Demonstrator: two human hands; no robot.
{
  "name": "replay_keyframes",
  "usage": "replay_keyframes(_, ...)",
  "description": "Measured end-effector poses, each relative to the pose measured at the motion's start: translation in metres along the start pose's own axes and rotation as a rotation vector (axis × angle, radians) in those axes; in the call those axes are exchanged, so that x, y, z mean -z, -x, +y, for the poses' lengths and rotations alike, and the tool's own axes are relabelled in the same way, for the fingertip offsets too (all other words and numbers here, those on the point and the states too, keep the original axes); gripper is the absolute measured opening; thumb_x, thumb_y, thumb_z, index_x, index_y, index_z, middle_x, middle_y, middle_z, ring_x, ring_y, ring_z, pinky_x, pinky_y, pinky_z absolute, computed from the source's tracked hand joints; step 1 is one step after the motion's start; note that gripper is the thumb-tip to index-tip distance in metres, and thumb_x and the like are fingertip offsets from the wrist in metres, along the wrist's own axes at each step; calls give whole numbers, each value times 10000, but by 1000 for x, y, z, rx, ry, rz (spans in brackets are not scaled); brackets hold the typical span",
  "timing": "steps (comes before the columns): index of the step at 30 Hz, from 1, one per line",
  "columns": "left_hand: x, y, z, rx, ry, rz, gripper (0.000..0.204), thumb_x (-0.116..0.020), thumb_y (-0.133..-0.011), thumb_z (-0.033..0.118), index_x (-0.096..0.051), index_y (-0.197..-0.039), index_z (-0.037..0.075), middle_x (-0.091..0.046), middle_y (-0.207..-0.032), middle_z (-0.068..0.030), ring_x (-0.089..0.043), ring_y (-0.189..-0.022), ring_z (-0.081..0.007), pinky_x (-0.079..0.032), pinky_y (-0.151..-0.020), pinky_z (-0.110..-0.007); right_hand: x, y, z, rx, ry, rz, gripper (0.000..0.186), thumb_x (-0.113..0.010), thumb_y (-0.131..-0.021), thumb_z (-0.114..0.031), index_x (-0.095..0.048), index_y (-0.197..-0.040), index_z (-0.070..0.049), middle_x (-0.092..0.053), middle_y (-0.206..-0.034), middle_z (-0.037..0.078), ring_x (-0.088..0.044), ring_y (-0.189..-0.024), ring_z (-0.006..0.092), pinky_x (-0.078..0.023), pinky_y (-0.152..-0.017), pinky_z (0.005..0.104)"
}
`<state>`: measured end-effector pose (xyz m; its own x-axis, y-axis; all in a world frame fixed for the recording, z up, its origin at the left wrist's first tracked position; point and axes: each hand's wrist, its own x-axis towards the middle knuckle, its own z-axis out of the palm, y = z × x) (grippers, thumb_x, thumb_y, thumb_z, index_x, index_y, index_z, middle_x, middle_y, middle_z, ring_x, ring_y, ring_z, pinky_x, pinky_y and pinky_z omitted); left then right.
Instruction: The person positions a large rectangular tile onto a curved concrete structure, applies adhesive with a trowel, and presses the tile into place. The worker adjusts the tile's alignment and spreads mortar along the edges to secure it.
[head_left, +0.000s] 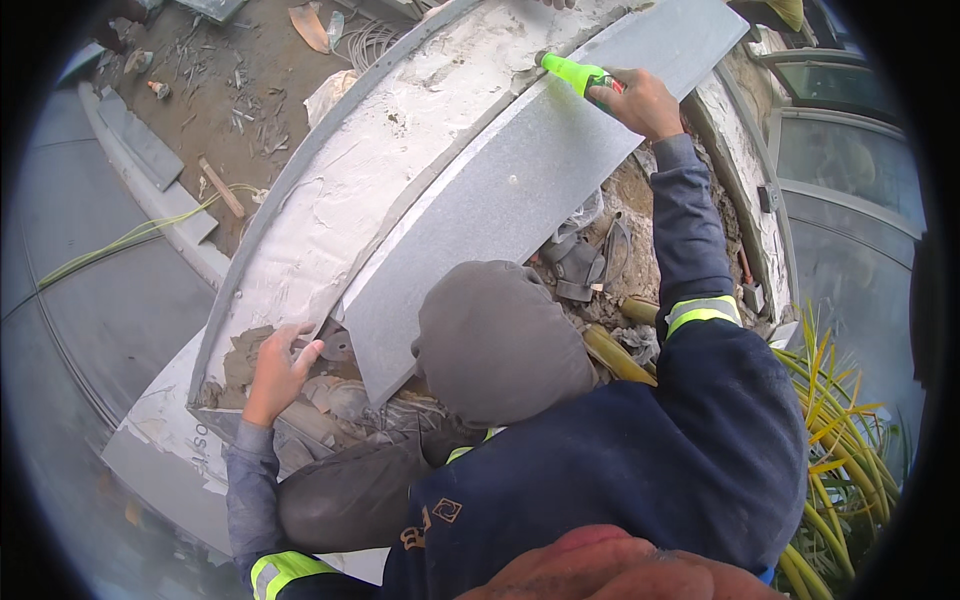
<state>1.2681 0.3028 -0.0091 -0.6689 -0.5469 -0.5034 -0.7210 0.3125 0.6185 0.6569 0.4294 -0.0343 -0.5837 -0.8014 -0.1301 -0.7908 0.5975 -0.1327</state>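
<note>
My right hand [645,103] grips a bright lime-green tool [572,72] with a black-and-red grip part and a dark tip. The tip meets the white mortar-covered top of a curved wall [345,205], beside a long grey slab [500,190]. This slab lies slantwise along the wall's inner edge. At the wall's near left end, my left hand [280,375] has its thumb and forefinger apart, close to a patch of wet grey mortar [248,357] and the thin edge strip. Whether it touches the strip, I cannot tell.
Another person's fingers [558,3] show at the top edge. Rubble and a grey bag-like thing [575,265] lie inside the curve. Broken pieces and a wooden stick [221,187] litter the ground beyond. Glass panels [850,160] and a leafy plant [840,450] stand right.
</note>
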Motion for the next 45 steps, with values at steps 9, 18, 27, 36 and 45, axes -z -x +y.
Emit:
replay_keyframes(9, -11, -3, -24, 82, 22, -69, 374, -742, -935, 189, -690, -1200, -68, -731, -1138, -225, -726, -959, -283, -548, -865, -377, 5, -5, -7, -73, 103, 17, 458, -723, -899, -498, -758, -1273, -235, -778, -1021, 150, -744, -949, 360, -580, -833, 482)
replay_keyframes(18, -47, 14, -65, 342, 271, -265, 437, -716, -966, 294, -693, -1198, -76, -735, -1142, -239, -716, -1034, -304, -534, -926, -394, -1, -10, 1, -61, -72, 126, 482, -727, -905, -480, -759, -1262, -158, -779, -1043, 180, -758, -932, 352, -584, -829, 470)
replay_keyframes(27, -187, 2, -137, 435, 781, -137, 719, -738, -966, 484, -567, -1355, -96, -704, -1222, -173, -669, -1080, -223, -529, -943, -359, -131, 83, -59, -304, -1533, 7, 650, -812, -916, -405, -650, -1327, 72, -723, -1145, 97, -691, -988, 157, -556, -870, 301)
replay_keyframes(36, -189, 34, -56, 547, 1012, 39, 691, -826, -912, 402, -563, -1346, -66, -686, -1216, -167, -656, -1084, -218, -528, -948, -371, -127, 106, -48, -184, -1570, -32, 687, -795, -911, -469, -615, -1334, 43, -703, -1150, 108, -686, -975, 176, -559, -860, 342)
replay_keyframes(45, -185, 57, -24, 511, 883, 94, 451, -751, -938, 222, -566, -1236, -62, -702, -1130, -196, -668, -1044, -258, -519, -933, -401, -104, 97, 6, -50, -1961, -192, 831, -725, -903, -612, -522, -1452, -22, -682, -1187, 120, -686, -921, 285, -571, -751, 428)
